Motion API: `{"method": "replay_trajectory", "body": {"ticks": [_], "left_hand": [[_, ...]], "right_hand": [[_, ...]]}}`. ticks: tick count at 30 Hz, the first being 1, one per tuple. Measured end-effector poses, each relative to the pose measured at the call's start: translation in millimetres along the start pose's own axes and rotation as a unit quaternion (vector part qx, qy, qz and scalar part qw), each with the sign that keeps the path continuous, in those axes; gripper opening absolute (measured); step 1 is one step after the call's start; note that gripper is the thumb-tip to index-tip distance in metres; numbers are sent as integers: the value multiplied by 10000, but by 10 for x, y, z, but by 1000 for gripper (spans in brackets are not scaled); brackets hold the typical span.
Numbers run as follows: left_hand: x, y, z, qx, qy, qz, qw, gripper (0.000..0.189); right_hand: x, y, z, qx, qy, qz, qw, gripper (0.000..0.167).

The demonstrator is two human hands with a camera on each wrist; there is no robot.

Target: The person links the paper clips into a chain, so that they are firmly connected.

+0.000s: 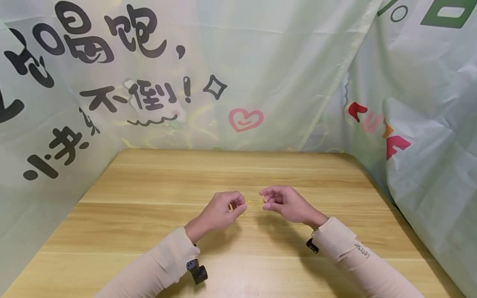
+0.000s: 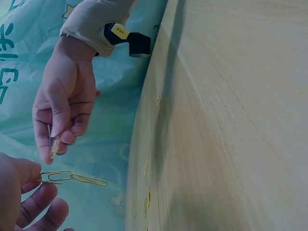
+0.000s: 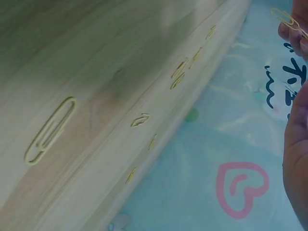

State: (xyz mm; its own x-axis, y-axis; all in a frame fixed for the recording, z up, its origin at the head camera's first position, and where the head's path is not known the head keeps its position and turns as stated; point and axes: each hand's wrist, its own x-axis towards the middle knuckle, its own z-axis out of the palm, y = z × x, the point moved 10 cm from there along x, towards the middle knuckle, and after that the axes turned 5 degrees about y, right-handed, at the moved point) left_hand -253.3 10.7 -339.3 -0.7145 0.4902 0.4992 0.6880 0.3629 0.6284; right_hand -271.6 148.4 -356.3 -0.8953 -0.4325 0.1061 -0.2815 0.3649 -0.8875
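Linked paper clips [image 1: 254, 201] of thin yellow wire are seen, in the head view, between the left hand [image 1: 221, 210] and the right hand [image 1: 292, 204], over a smooth, wood-grained tabletop [image 1: 141, 231] backed by creased, pale cloth [image 1: 290, 82]. In the left wrist view, 2 long loops with rounded ends are shown; the chain is pinched by the left hand's thumb and fingers, its long axis pointed toward the picture's right and tipped slightly downward. Another clip [image 2: 55, 146] is pinched by the right hand, apart from the chain. In the right wrist view, loose clips [image 3: 140, 120] are scattered on the wood, the nearest slanted from lower left to upper right.
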Motion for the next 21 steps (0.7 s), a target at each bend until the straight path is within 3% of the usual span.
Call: {"method": "replay_trajectory", "body": {"ticks": [10, 21], "left_hand": [[23, 27, 17, -9, 36, 47, 10000, 4], [37, 69, 18, -8, 106, 298, 9995, 5]], "right_hand": [[5, -172, 28, 273, 28, -191, 9994, 32], [22, -213, 55, 424, 106, -52, 9990, 33]]}}
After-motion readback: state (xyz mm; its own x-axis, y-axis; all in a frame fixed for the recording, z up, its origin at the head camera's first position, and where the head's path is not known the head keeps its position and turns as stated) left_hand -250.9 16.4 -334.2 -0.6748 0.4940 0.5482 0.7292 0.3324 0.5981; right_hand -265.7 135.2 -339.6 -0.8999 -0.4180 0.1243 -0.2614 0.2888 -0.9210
